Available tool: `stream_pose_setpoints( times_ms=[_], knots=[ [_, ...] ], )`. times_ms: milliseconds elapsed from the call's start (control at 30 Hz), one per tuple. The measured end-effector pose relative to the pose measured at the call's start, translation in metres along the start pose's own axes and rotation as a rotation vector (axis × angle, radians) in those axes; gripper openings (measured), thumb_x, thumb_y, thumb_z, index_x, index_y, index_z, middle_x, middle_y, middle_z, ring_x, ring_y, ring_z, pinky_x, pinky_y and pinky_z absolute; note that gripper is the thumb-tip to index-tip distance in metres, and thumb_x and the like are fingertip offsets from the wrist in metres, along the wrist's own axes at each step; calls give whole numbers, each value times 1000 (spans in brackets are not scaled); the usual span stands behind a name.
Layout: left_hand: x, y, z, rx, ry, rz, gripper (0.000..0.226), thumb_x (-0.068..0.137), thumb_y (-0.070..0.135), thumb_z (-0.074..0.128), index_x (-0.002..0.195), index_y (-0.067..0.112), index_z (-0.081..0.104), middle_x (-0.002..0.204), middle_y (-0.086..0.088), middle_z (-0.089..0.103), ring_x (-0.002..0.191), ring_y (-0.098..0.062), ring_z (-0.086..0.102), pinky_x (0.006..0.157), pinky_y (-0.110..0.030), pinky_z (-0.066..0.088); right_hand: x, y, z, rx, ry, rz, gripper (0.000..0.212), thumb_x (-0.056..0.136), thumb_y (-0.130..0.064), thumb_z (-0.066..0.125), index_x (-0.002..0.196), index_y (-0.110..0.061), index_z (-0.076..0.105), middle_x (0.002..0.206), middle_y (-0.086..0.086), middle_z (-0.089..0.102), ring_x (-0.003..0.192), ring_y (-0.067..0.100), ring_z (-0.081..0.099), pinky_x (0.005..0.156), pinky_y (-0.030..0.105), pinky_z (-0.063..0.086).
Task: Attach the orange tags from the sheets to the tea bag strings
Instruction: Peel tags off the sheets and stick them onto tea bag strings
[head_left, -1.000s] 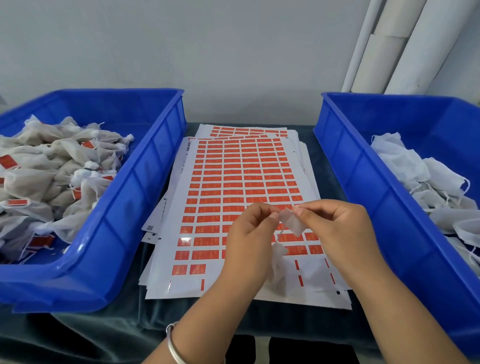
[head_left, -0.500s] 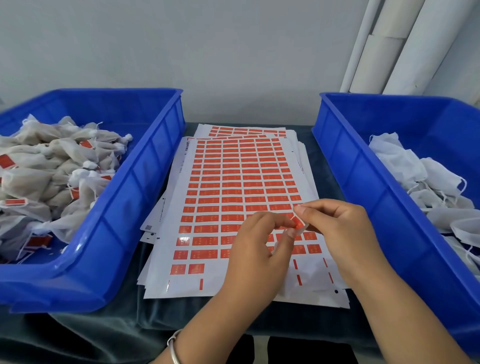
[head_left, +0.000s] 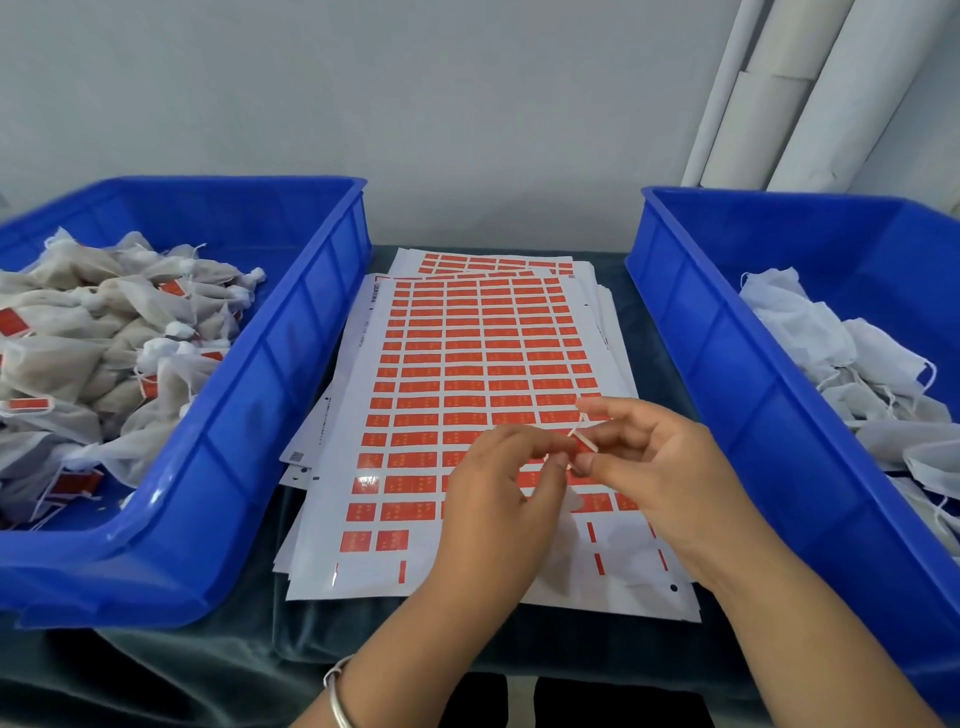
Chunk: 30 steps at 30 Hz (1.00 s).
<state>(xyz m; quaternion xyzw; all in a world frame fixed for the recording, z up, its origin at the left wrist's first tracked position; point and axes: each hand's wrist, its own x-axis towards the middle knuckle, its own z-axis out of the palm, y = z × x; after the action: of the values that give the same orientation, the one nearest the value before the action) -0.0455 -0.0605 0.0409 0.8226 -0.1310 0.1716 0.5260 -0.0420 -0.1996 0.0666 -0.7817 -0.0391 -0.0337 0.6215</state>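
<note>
A stack of white sheets (head_left: 332, 467) covered in rows of orange tags lies in the middle, between two bins. Above its near right part my left hand (head_left: 498, 499) and my right hand (head_left: 660, 467) meet fingertip to fingertip. Between them they pinch a small orange tag (head_left: 582, 444), partly folded, its white edge showing. A white tea bag (head_left: 569, 501) hangs below my left fingers, mostly hidden behind that hand. Its string is too thin to make out clearly.
A blue bin (head_left: 291, 374) on the left holds several filled tea bags with orange tags. Another blue bin (head_left: 737, 374) on the right holds white untagged bags (head_left: 831, 353). Dark cloth (head_left: 156, 670) covers the table. White pipes (head_left: 779, 93) stand at the back right.
The white backing held up between my fingertips a second ago now shows its orange side, folded. Both hands stayed over the same spot; my right fingers have spread a little.
</note>
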Motion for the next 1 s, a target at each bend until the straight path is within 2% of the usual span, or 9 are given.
stream_pose_setpoints(
  times_ms=[67,200,333,567,667,767,867,933,1000],
  knots=[
    [4,0,-4,-53,7,-83,27,83,22,68,85,46,56,80,27,63,89,13,55,71,-2,43,0,0,3,-51,-12,-22,43,79,-10,73,100,-46,59,84,-12,73,80,4,70,63,10,52],
    [12,0,-12,-54,-97,-129,25,82,24,70,74,45,58,78,37,60,82,16,55,64,4,38,1,-1,6,-130,-22,-66,53,82,-12,71,109,-52,49,83,-14,71,80,3,69,68,11,53],
    [20,-2,-22,-92,-167,-156,21,83,25,68,68,39,63,73,28,64,78,12,58,61,3,39,3,-4,9,-163,4,-109,52,81,-17,71,114,-50,48,80,-16,71,79,1,68,70,8,52],
    [26,1,-33,-143,-204,-194,23,87,22,64,70,37,65,71,21,67,74,5,61,60,-1,43,4,-4,17,-112,12,-117,43,81,-21,72,105,-50,52,84,-22,70,80,-2,67,65,6,49],
    [30,4,-42,-125,-163,-198,22,87,22,64,69,36,63,69,22,65,71,5,61,56,-2,44,4,-4,26,-78,29,-128,37,81,-18,71,104,-44,58,86,-22,70,82,-2,67,65,7,51],
    [36,11,-57,-135,-114,-203,20,86,21,64,71,33,61,64,20,64,63,1,63,55,-7,48,5,-10,38,-51,34,-114,28,77,-32,70,100,-44,59,88,-27,69,84,-6,66,62,4,50],
    [47,24,-79,-148,-18,-161,19,86,18,62,73,32,60,66,14,66,65,-3,65,60,-13,53,5,-15,52,-76,53,-131,29,70,-45,65,98,-48,56,89,-26,67,85,-5,64,60,5,48],
    [55,34,-98,-188,73,-148,17,87,17,61,75,30,60,69,12,68,65,-3,67,61,-14,54,5,-15,59,-88,56,-114,28,76,-37,67,99,-48,55,93,-23,66,85,-1,64,64,8,48],
    [62,41,-121,-234,163,-114,16,87,15,60,77,27,62,72,8,70,68,-7,69,65,-20,56,4,-11,66,-81,28,-75,27,81,-33,67,101,-47,55,96,-26,63,85,-6,62,55,4,46]
  ],
)
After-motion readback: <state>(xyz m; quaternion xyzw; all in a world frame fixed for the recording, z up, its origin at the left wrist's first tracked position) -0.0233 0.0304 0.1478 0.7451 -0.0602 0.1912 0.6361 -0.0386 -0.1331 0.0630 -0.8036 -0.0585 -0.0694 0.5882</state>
